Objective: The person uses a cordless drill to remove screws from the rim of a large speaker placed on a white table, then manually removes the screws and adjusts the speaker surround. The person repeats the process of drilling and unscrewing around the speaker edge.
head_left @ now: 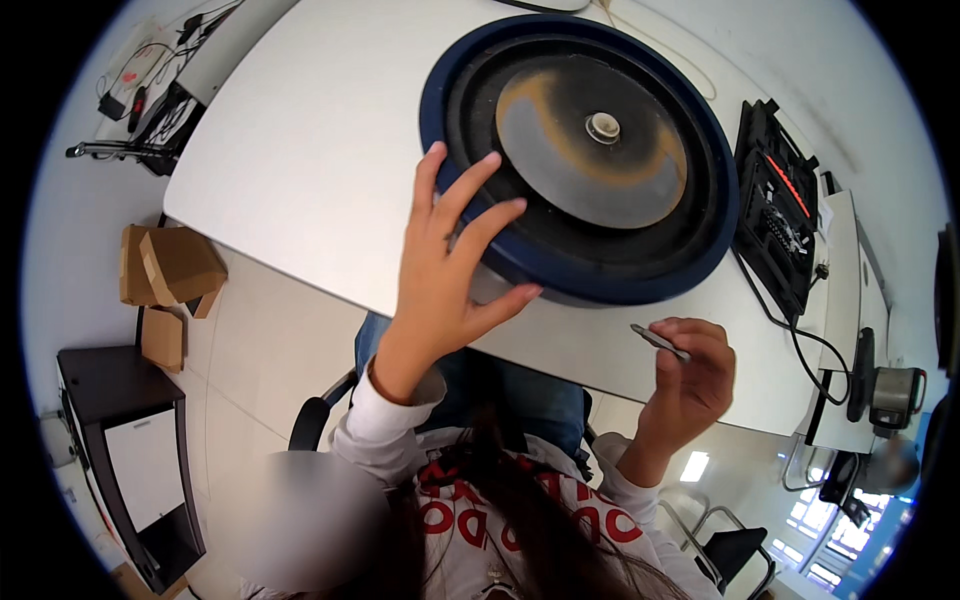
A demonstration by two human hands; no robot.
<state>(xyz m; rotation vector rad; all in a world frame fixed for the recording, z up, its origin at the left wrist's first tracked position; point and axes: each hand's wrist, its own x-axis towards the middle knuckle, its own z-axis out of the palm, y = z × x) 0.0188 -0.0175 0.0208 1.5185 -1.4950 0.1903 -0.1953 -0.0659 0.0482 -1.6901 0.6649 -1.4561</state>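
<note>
A large round device with a dark blue rim (432,95) lies on the white table. Inside its black recess sits a stained grey disc (560,165), with a pale round knob (603,127) standing up from the middle. My left hand (445,255) spreads its fingers over the near left part of the rim, the fingertips touching it. Between the thumb and fingers of my right hand (695,380) is a short, thin grey metal piece (660,342), like a screwdriver bit. That hand is held at the table's front edge, apart from the device.
A black tool case (780,205) lies open to the right of the device, with a black cable (800,328) beside it. Cardboard boxes (175,265) and a dark cabinet (120,375) stand on the floor at left. A chair (735,550) is at lower right.
</note>
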